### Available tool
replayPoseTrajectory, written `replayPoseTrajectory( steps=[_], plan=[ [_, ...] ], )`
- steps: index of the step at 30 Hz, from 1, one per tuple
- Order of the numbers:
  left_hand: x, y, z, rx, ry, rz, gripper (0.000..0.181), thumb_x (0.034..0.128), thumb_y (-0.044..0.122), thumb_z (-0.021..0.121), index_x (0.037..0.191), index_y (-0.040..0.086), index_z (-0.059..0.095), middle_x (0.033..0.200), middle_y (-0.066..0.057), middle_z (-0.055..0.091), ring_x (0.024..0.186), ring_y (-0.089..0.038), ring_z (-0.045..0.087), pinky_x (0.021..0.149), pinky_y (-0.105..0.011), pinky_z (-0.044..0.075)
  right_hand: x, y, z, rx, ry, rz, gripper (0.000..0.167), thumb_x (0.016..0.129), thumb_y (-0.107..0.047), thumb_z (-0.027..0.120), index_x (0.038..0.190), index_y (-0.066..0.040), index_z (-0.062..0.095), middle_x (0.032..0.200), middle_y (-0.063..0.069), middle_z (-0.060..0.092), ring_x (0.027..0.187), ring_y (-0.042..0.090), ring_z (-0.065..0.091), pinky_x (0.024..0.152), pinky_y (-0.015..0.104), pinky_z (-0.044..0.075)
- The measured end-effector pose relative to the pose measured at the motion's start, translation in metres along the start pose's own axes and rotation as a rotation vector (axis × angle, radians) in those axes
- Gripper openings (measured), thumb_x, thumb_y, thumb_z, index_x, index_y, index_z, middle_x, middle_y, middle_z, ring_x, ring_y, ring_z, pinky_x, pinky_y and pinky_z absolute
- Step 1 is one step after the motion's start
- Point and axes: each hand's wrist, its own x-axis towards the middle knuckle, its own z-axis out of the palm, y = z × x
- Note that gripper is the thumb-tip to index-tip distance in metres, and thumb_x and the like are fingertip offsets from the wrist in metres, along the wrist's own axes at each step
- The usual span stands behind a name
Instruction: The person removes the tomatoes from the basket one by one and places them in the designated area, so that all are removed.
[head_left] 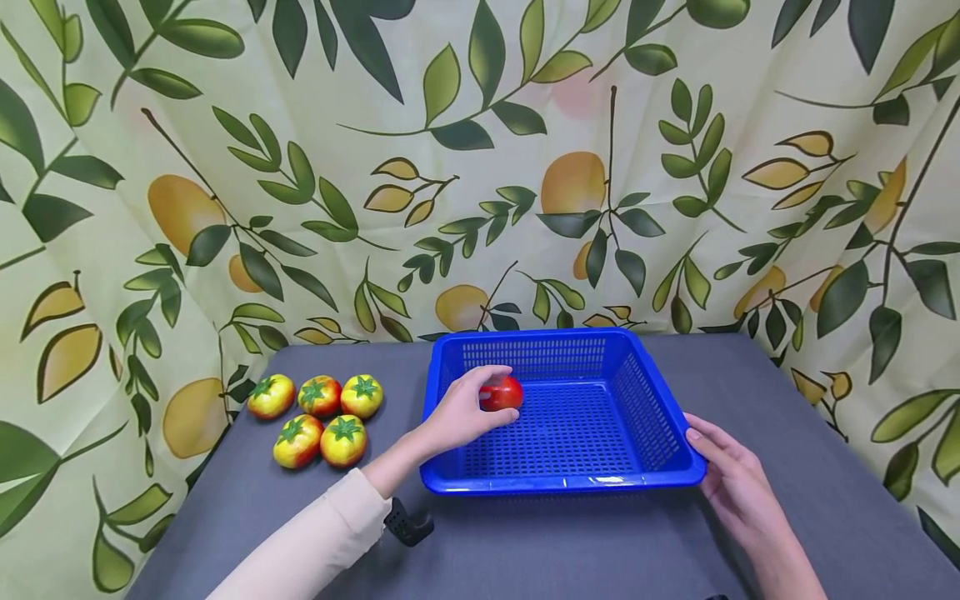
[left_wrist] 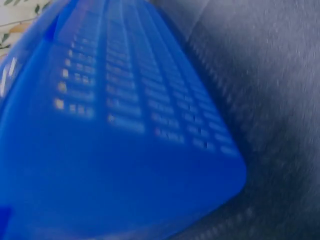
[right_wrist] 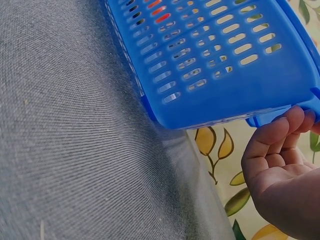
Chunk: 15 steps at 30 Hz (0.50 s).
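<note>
A red tomato is inside the left part of a blue plastic basket, low down near its slotted floor. My left hand reaches over the basket's left side, thumb and fingers curved round the tomato from the left. Red shows through the basket's slots in the right wrist view. At the basket's front right corner, my right hand grips the rim, thumb above. Its curled fingers show at the rim in the right wrist view. The left wrist view holds only the basket's outer wall; the left hand is out of it.
Several yellow-and-red tomatoes with green leafy tops stand grouped on the grey table, left of the basket. A cloth backdrop printed with leaves and fruit rises behind the table and along its sides. A black strap device hangs at my left wrist.
</note>
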Motion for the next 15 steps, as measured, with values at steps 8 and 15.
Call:
replayPoseTrajectory(
  steps=[8, 15],
  plan=[
    [0.011, -0.005, -0.005, 0.002, -0.006, -0.129, 0.078, 0.0848, 0.03, 0.078, 0.149, 0.005, 0.04, 0.146, -0.014, 0.047, 0.126, -0.033, 0.05, 0.096, -0.048, 0.047, 0.0, -0.001, 0.001, -0.018, 0.011, 0.003, 0.027, 0.104, -0.008, 0.048, 0.118, -0.014, 0.071, 0.112, 0.007, 0.07, 0.096, 0.019, 0.069, 0.079, 0.033, 0.056],
    [0.015, -0.008, -0.005, -0.003, -0.048, -0.16, 0.081, 0.0835, 0.034, 0.079, 0.15, 0.008, 0.04, 0.144, -0.014, 0.047, 0.122, -0.032, 0.052, 0.09, -0.043, 0.051, 0.001, -0.002, 0.001, -0.035, 0.057, 0.039, 0.026, 0.103, -0.01, 0.051, 0.115, -0.018, 0.073, 0.113, 0.003, 0.07, 0.099, 0.016, 0.068, 0.081, 0.032, 0.055]
  ],
)
